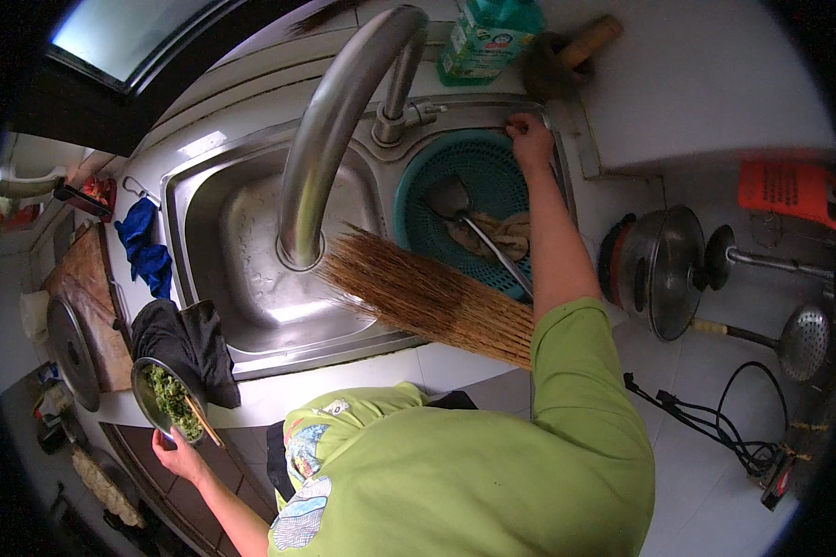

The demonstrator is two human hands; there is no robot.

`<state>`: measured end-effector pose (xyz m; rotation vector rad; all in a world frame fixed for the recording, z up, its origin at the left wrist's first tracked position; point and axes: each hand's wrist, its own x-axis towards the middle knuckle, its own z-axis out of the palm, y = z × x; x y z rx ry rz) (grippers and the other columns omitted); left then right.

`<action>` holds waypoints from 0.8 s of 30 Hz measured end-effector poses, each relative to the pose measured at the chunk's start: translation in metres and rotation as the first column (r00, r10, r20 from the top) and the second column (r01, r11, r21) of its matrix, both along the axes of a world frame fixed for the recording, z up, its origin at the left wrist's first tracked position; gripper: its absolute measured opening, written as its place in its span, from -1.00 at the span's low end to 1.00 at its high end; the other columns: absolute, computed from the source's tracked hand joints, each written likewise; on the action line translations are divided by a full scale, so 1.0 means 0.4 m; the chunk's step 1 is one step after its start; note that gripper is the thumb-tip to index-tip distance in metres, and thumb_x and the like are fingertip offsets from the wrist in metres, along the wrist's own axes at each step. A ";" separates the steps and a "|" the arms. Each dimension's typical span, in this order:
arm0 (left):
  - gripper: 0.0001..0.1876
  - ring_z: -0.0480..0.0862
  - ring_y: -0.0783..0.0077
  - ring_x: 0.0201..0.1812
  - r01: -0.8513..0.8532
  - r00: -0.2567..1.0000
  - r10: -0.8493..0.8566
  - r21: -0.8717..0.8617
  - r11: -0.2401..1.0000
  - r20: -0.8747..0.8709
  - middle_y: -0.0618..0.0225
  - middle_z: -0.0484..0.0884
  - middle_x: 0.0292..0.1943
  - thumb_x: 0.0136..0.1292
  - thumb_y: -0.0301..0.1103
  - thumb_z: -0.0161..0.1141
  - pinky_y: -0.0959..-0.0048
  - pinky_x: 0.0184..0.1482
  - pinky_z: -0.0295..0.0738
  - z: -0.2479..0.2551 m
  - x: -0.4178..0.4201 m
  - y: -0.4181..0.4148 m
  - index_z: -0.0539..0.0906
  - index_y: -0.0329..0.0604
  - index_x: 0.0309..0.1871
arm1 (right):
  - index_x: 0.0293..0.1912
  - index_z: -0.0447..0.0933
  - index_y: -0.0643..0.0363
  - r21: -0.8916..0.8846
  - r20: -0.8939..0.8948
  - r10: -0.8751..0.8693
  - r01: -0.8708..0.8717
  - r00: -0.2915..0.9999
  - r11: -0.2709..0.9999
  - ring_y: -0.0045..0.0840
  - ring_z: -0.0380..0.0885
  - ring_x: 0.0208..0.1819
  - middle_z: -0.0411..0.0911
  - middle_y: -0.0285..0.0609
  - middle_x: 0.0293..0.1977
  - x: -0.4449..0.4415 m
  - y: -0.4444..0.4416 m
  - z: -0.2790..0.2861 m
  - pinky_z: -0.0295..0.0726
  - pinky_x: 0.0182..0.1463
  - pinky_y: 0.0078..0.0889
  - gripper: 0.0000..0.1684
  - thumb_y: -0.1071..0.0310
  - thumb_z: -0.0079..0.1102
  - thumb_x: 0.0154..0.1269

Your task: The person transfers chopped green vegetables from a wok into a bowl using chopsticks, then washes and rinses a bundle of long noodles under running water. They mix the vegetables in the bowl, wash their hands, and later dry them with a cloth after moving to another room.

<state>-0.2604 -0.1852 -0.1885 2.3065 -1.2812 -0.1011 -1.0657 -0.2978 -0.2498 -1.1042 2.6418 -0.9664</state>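
My left hand (180, 456) grips the rim of a metal bowl (139, 400) at the counter's near left edge. Chopped greens (171, 397) fill part of the bowl, and chopsticks (204, 422) lean over its rim. My right hand (531, 139) is at the back right corner of the sink, its fingers curled near the rim of a teal plastic colander (407, 170); whether something small is between them cannot be seen. In the colander are a metal ladle or spatula (449, 197) and a tan cloth (484, 235). A straw brush or broom (425, 292) extends from under my right arm over the sink's front.
A steel faucet (334, 104) arches over the left sink basin (251, 244). A green bottle (488, 42) and a mortar with pestle (557, 59) stand behind. Dark cloth (181, 334), a blue cloth (143, 244) and a cutting board (94, 278) lie left; pans and a lid (676, 271) hang right.
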 end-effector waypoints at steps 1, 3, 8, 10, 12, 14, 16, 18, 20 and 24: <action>-0.58 0.57 0.30 -0.07 -0.010 1.000 0.010 0.010 1.000 -0.009 0.19 0.59 -0.07 0.20 -0.27 0.25 0.38 0.02 0.41 0.001 0.000 0.002 0.49 -0.28 0.08 | -0.13 0.60 0.13 0.018 -0.034 0.002 -0.002 0.999 1.000 -0.35 0.59 -0.15 0.62 -0.10 -0.23 0.001 0.000 0.001 0.55 -0.09 -0.30 -0.74 0.43 0.29 0.11; -0.57 0.57 0.29 -0.06 -0.023 1.000 0.024 0.030 0.999 -0.008 0.19 0.58 -0.06 0.20 -0.27 0.26 0.38 0.02 0.41 0.000 -0.002 0.004 0.49 -0.28 0.08 | -0.14 0.60 0.12 0.045 -0.063 0.015 -0.012 0.998 0.999 -0.33 0.59 -0.17 0.62 -0.11 -0.24 -0.009 -0.001 -0.011 0.54 -0.10 -0.28 -0.75 0.42 0.29 0.11; -0.57 0.56 0.29 -0.04 -0.017 0.999 0.014 0.057 0.998 0.041 0.18 0.58 -0.04 0.21 -0.26 0.25 0.37 0.04 0.40 -0.006 -0.003 0.008 0.49 -0.28 0.08 | -0.17 0.60 0.10 0.127 -0.125 0.027 -0.011 0.992 0.992 -0.29 0.58 -0.19 0.61 -0.12 -0.25 -0.014 -0.009 -0.021 0.53 -0.14 -0.25 -0.78 0.39 0.27 0.13; -0.57 0.55 0.29 -0.03 -0.016 0.998 0.012 0.068 0.998 0.056 0.18 0.57 -0.03 0.21 -0.26 0.24 0.38 0.05 0.39 -0.002 -0.007 0.003 0.48 -0.28 0.08 | -0.19 0.60 0.08 0.205 -0.170 0.024 0.012 0.985 0.979 -0.28 0.57 -0.19 0.61 -0.12 -0.24 0.000 -0.016 -0.005 0.53 -0.16 -0.26 -0.80 0.38 0.26 0.13; -0.58 0.55 0.30 -0.02 -0.010 0.999 0.007 0.054 0.998 0.052 0.18 0.57 -0.03 0.22 -0.26 0.23 0.38 0.06 0.38 -0.002 -0.012 -0.005 0.48 -0.28 0.08 | -0.24 0.60 0.11 0.161 -0.175 0.040 -0.012 0.984 0.987 -0.25 0.58 -0.22 0.62 -0.12 -0.25 -0.005 -0.016 -0.009 0.53 -0.18 -0.20 -0.82 0.34 0.28 0.11; -0.58 0.54 0.30 -0.01 0.002 1.000 -0.002 0.016 1.000 0.027 0.18 0.56 -0.03 0.22 -0.26 0.23 0.39 0.07 0.37 -0.003 -0.016 -0.016 0.48 -0.29 0.08 | -0.28 0.58 0.14 -0.037 -0.003 -0.026 0.026 1.000 0.999 -0.28 0.56 -0.29 0.60 -0.15 -0.31 -0.007 -0.007 -0.004 0.52 -0.25 -0.22 -0.86 0.34 0.26 0.14; -0.59 0.53 0.30 0.01 0.008 1.000 -0.008 -0.014 1.000 0.004 0.18 0.56 -0.02 0.23 -0.26 0.22 0.39 0.09 0.36 -0.006 -0.013 -0.013 0.48 -0.29 0.08 | -0.31 0.55 0.17 -0.341 0.362 -0.053 0.185 0.931 0.921 -0.39 0.52 -0.41 0.56 -0.20 -0.40 0.039 0.008 0.047 0.50 -0.39 -0.31 -0.92 0.38 0.21 0.21; -0.59 0.52 0.31 0.02 0.014 1.000 -0.014 -0.037 0.999 -0.015 0.18 0.55 -0.01 0.24 -0.26 0.22 0.39 0.10 0.36 -0.008 -0.010 -0.011 0.48 -0.30 0.09 | -0.31 0.51 0.16 -0.399 0.682 0.044 0.321 0.730 0.859 -0.51 0.42 -0.47 0.47 -0.27 -0.46 0.072 0.054 0.102 0.40 -0.49 -0.44 -0.96 0.41 0.15 0.26; -0.59 0.51 0.32 0.04 0.019 0.999 -0.021 -0.055 0.998 -0.034 0.19 0.54 0.00 0.24 -0.27 0.22 0.40 0.11 0.35 -0.009 -0.009 -0.013 0.48 -0.30 0.09 | -0.30 0.47 0.15 -0.427 0.830 0.170 0.411 0.531 0.805 -0.60 0.34 -0.52 0.39 -0.31 -0.50 0.114 0.118 0.133 0.31 -0.56 -0.53 -0.97 0.43 0.12 0.28; -0.62 0.51 0.31 0.05 0.077 0.985 -0.103 -0.189 0.979 -0.136 0.17 0.53 0.01 0.22 -0.37 0.24 0.40 0.13 0.34 -0.024 0.009 -0.022 0.48 -0.36 0.06 | -0.33 0.42 0.12 -0.536 0.842 0.421 0.431 0.337 0.726 -0.64 0.30 -0.53 0.34 -0.33 -0.53 0.222 0.245 0.139 0.22 -0.60 -0.59 -0.92 0.45 0.15 0.25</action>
